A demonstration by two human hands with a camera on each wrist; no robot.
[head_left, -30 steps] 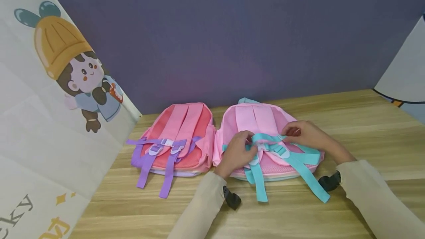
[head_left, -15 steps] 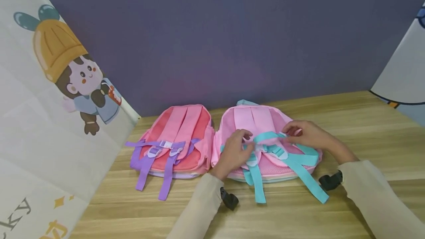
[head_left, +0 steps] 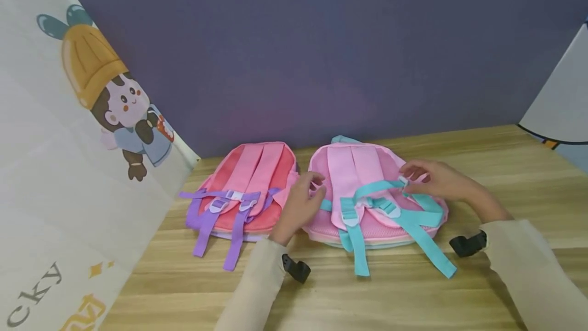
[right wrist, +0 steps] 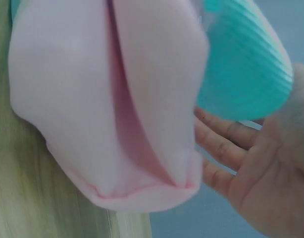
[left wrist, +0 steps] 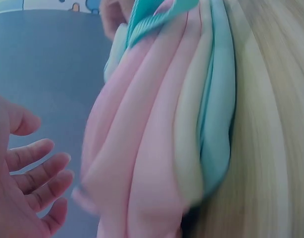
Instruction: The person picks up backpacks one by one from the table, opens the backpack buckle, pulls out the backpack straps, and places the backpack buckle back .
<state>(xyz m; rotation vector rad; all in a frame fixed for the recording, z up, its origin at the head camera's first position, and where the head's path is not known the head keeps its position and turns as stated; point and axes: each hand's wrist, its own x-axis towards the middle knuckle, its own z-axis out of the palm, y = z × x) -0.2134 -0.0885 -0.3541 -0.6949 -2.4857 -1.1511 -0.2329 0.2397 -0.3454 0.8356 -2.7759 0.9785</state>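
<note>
A light pink backpack lies back side up, its teal straps trailing over the front edge. At its right side my right hand pinches a small white buckle on the teal chest strap, which arches up off the bag. In the right wrist view a teal strap loop hangs by that hand, and the bag partly hides the fingers. My left hand hovers over the left side of the pink bag with fingers loosely bent, holding nothing. The left wrist view shows its fingers apart from the bag.
A coral-pink backpack with purple straps lies close on the left, its white chest buckle fastened. Both bags rest on a wood-grain table before a dark wall. A printed cartoon sheet stands at the left.
My left hand has moved left, away from the middle of the pink bag. My right hand has shifted slightly right and up, with the white buckle and teal strap drawn along.
</note>
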